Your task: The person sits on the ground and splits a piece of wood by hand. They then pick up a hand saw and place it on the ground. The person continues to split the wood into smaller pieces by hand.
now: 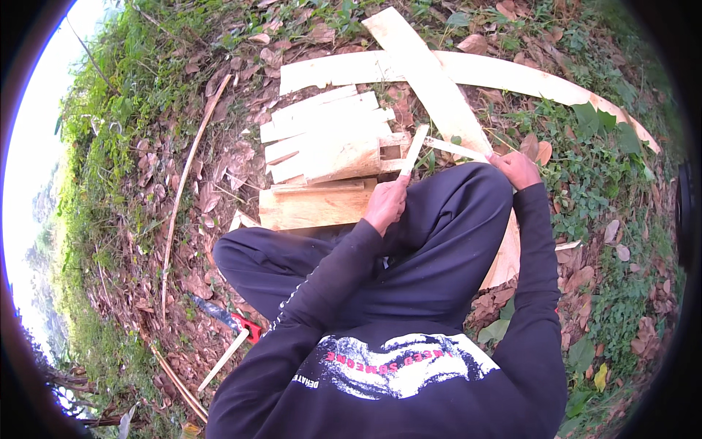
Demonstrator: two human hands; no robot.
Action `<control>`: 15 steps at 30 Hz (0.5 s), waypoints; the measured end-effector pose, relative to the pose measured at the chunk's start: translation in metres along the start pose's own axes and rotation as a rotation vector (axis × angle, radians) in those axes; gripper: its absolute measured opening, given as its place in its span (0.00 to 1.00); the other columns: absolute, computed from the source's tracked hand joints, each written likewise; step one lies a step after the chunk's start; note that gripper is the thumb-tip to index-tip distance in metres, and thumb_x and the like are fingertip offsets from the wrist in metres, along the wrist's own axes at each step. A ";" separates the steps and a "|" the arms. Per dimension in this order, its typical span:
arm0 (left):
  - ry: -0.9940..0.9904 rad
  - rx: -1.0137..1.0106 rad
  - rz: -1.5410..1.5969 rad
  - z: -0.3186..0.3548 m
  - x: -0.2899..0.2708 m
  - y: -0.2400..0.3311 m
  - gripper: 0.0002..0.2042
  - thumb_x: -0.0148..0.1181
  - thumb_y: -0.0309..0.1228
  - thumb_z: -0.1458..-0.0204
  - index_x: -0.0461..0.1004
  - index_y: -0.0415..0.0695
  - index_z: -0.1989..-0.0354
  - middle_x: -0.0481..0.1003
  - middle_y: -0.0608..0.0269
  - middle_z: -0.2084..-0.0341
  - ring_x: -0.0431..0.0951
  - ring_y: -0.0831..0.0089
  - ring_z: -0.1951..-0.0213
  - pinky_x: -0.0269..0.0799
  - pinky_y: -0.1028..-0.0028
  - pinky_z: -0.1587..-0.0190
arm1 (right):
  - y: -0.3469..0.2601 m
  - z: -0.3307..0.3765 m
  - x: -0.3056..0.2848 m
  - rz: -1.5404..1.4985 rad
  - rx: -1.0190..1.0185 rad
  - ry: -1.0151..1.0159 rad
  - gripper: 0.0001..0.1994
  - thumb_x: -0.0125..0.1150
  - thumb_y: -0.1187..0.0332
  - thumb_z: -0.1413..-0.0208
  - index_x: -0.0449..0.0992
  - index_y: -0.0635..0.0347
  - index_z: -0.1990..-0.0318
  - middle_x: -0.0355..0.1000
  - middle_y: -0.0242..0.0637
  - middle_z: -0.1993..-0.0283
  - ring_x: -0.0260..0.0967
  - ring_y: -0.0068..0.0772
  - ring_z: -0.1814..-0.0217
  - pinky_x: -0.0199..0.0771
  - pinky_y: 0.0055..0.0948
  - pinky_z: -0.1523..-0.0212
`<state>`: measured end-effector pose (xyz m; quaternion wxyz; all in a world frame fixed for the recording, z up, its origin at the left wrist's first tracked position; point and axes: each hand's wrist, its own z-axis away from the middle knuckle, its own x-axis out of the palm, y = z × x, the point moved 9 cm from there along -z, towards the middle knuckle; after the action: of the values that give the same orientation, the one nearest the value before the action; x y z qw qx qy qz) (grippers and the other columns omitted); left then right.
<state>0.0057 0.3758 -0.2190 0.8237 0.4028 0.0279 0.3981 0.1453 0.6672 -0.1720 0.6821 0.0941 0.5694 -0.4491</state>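
Note:
My left hand [386,205] is closed around the lower end of a short pale wooden strip [414,152], which points up and slightly right. By my right knee, my right hand [518,169] pinches the end of a second thin wooden strip [455,148]. That strip slants up to the left, and its far end comes close to the first one; whether they touch I cannot tell. Just beyond my lap lies a stack of short cut boards [322,208], the upper ones washed out by sunlight. A slotted opening shows at the stack's right end.
A wide plank [431,80] crosses a long board [512,73] beyond the stack. A saw with a red handle [248,327] lies left of my legs, near a loose wooden strip [223,360]. A long thin stick [190,161] rests on the leaf-covered ground.

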 end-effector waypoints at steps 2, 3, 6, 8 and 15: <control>-0.063 0.014 -0.039 0.002 -0.002 0.015 0.24 0.51 0.52 0.36 0.59 0.52 0.80 0.55 0.79 0.89 0.52 0.88 0.89 0.46 0.82 0.86 | -0.006 0.009 -0.010 -0.008 -0.034 0.052 0.36 0.54 0.34 0.45 0.76 0.65 0.80 0.69 0.46 0.83 0.70 0.45 0.78 0.64 0.42 0.72; -0.090 0.018 -0.061 0.005 -0.001 0.024 0.23 0.51 0.52 0.36 0.59 0.52 0.80 0.55 0.79 0.89 0.52 0.89 0.88 0.46 0.82 0.86 | -0.011 0.011 -0.016 -0.013 -0.051 0.077 0.35 0.55 0.36 0.44 0.75 0.67 0.80 0.68 0.46 0.83 0.69 0.43 0.79 0.62 0.42 0.73; -0.232 0.140 -0.265 0.009 -0.015 0.060 0.18 0.48 0.45 0.33 0.65 0.46 0.73 0.59 0.77 0.84 0.57 0.87 0.83 0.53 0.82 0.81 | -0.028 0.014 -0.046 0.038 -0.157 0.203 0.35 0.58 0.37 0.44 0.70 0.66 0.84 0.63 0.44 0.86 0.64 0.42 0.81 0.63 0.43 0.73; -0.272 0.290 -0.414 0.023 -0.018 0.091 0.17 0.45 0.43 0.32 0.67 0.42 0.68 0.59 0.76 0.82 0.57 0.86 0.81 0.54 0.82 0.79 | -0.051 0.019 -0.070 0.057 -0.157 0.133 0.33 0.58 0.40 0.42 0.70 0.67 0.82 0.63 0.47 0.84 0.64 0.45 0.80 0.63 0.45 0.72; -0.191 0.539 -0.575 0.071 -0.039 0.161 0.17 0.47 0.44 0.32 0.67 0.43 0.67 0.58 0.77 0.83 0.54 0.88 0.81 0.50 0.82 0.79 | -0.126 0.061 -0.093 -0.008 -0.444 -0.298 0.28 0.52 0.46 0.35 0.73 0.65 0.75 0.67 0.40 0.84 0.61 0.32 0.83 0.63 0.35 0.77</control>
<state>-0.0966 0.3615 -0.0716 0.7653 0.6152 0.1661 0.0908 0.1020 0.6023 -0.0239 0.7604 -0.1272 0.5477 -0.3249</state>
